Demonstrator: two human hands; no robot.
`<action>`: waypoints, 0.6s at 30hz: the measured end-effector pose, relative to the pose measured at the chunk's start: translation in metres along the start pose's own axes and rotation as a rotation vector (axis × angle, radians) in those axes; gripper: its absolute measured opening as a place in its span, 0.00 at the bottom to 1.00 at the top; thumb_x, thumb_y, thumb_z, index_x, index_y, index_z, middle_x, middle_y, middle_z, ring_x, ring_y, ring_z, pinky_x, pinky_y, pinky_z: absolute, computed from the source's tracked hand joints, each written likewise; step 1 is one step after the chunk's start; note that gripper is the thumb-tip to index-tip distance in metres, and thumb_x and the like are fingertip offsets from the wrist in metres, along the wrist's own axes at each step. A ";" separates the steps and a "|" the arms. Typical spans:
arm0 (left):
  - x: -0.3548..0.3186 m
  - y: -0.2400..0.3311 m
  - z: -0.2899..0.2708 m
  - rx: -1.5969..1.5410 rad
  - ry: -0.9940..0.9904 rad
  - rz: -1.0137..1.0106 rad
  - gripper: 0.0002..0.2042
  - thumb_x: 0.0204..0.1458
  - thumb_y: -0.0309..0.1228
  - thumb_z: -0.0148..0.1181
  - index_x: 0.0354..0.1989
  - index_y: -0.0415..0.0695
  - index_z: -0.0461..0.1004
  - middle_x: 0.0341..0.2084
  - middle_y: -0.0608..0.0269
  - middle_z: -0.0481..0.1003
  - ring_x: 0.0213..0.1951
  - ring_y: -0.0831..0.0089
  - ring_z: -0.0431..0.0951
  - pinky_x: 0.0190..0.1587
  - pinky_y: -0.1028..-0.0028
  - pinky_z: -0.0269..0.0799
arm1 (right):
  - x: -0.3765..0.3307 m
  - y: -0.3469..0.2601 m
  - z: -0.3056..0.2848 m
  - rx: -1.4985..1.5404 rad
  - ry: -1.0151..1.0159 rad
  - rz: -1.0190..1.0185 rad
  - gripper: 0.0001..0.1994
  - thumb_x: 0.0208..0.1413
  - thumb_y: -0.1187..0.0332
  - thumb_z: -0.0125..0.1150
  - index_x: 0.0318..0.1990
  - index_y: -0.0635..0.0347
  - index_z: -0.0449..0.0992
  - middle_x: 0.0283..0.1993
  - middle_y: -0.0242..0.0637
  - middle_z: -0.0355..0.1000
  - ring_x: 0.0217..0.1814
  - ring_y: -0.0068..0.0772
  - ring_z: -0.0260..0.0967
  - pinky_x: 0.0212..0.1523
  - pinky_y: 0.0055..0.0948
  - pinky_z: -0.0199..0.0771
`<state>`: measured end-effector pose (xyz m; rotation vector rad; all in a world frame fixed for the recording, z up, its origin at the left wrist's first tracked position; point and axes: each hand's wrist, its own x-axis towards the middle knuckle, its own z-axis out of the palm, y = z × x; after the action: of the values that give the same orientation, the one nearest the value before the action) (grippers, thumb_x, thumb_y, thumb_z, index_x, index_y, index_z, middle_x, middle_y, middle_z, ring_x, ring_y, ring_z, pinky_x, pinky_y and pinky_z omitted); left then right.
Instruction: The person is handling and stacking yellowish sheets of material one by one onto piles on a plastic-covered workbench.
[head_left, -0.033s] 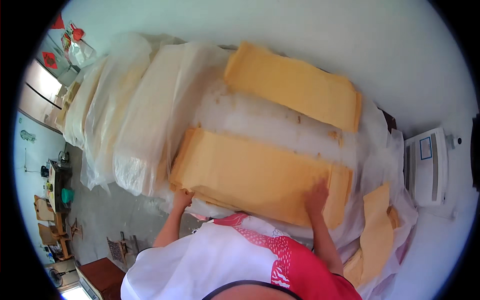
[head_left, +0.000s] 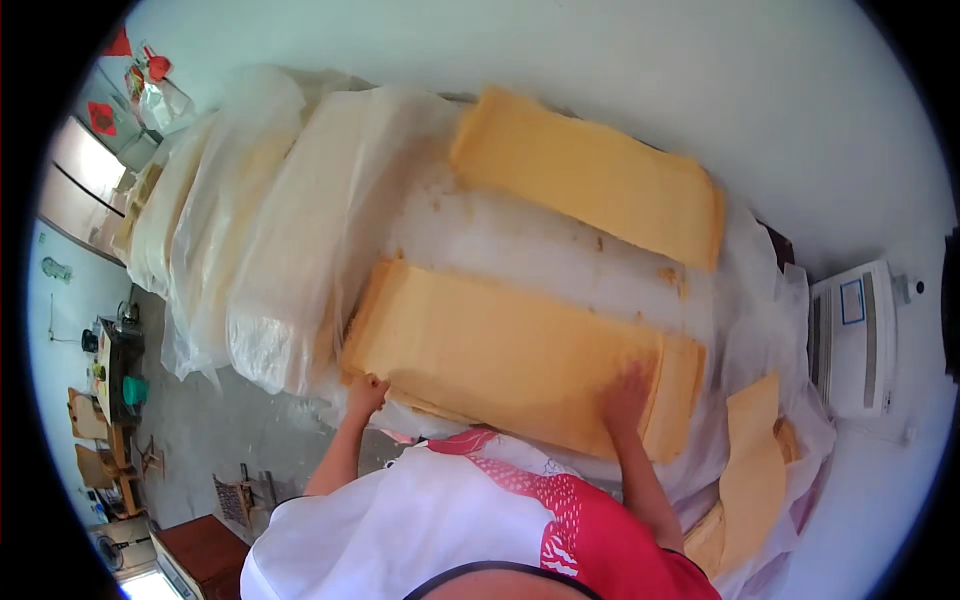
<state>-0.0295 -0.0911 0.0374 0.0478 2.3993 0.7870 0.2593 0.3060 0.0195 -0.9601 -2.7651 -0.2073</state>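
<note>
In front of me lies a near stack of thin, flexible yellow sheets (head_left: 490,340), long and roughly rectangular, on clear plastic film. At its near left corner, my left hand (head_left: 367,394) is closed in a pinch on the sheet's edge. My right hand (head_left: 626,398) rests flat, fingers apart, on the top sheet near the right end. Just beyond its fingers, the ends of lower sheets stick out to the right. A second stack of yellow sheets (head_left: 590,175) lies farther back, along the wall.
Plastic-wrapped bundles (head_left: 300,230) stand in a row to the left. Loose yellow sheets (head_left: 752,470) lie on plastic at the right, near a white appliance (head_left: 852,340) by the wall. Crumbs dot the plastic film (head_left: 530,232) between the stacks. A small chair (head_left: 240,500) and a brown cabinet (head_left: 203,556) stand lower left.
My right hand has shifted slightly left across the top sheet. My left hand stays at the corner, and the view has tilted very slightly.
</note>
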 end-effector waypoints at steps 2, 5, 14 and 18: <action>0.027 0.022 -0.001 -0.250 -0.001 0.104 0.10 0.47 0.33 0.53 0.20 0.39 0.67 0.10 0.61 0.68 0.12 0.77 0.68 0.17 0.77 0.66 | 0.011 -0.025 -0.018 0.067 -0.014 -0.104 0.23 0.45 0.62 0.54 0.49 0.61 0.64 0.51 0.47 0.61 0.55 0.46 0.57 0.51 0.44 0.57; 0.069 0.107 0.015 -0.601 -0.093 0.239 0.08 0.48 0.32 0.52 0.25 0.39 0.68 0.16 0.63 0.70 0.19 0.77 0.71 0.21 0.79 0.68 | 0.043 0.001 0.026 0.034 -0.219 -0.230 0.20 0.44 0.61 0.55 0.45 0.60 0.67 0.43 0.45 0.66 0.50 0.43 0.62 0.47 0.40 0.61; 0.224 0.279 0.065 -1.055 -0.344 0.339 0.10 0.46 0.31 0.54 0.37 0.43 0.65 0.33 0.65 0.69 0.35 0.77 0.69 0.37 0.73 0.67 | 0.240 0.056 0.080 1.808 -0.023 1.118 0.14 0.51 0.58 0.54 0.40 0.56 0.69 0.30 0.28 0.68 0.31 0.27 0.64 0.29 0.25 0.67; 0.289 0.301 0.072 -1.116 -0.194 0.268 0.10 0.46 0.31 0.54 0.37 0.49 0.65 0.32 0.69 0.69 0.33 0.78 0.69 0.35 0.74 0.65 | 0.299 0.047 0.064 2.104 0.157 1.326 0.14 0.49 0.59 0.55 0.40 0.55 0.68 0.30 0.29 0.69 0.27 0.26 0.65 0.25 0.24 0.67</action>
<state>-0.2692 0.2557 0.0013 -0.0076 1.5057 2.0142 0.0499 0.5336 0.0327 -1.2474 -0.4715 1.9373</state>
